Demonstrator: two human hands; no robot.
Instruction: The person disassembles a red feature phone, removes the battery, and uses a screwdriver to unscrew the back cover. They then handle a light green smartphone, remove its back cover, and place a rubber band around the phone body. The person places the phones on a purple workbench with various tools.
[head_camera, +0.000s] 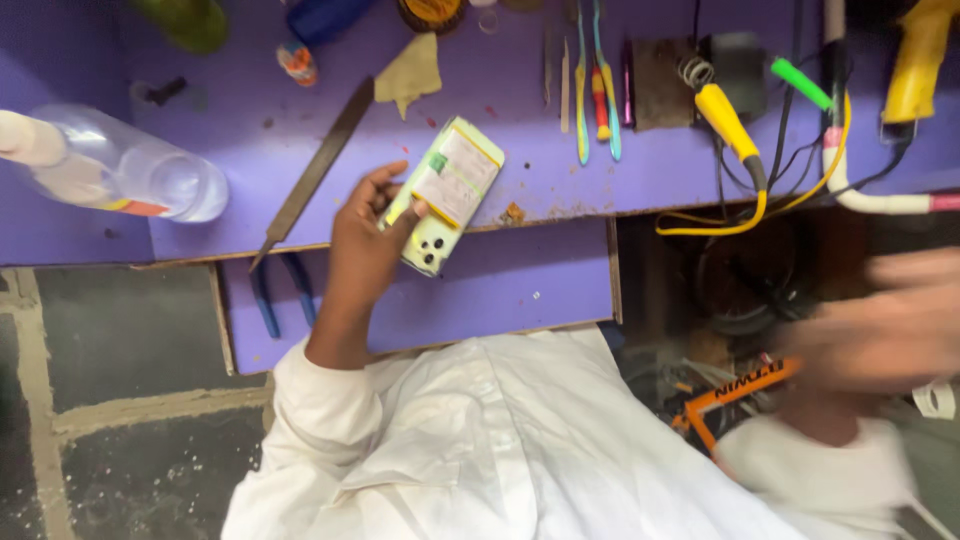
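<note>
Left hand (365, 235) grips the phone (447, 192), back up, over the bench (540, 150). Right hand (885, 320) is a blur; grip unclear. Best hold the phone steady.

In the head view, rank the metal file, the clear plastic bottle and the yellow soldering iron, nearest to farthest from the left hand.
From the left hand, which holds the opened phone:
1. Metal file, just left of the hand on the purple bench.
2. Clear plastic bottle, lying farther left.
3. Yellow soldering iron, far off to the right.
</note>
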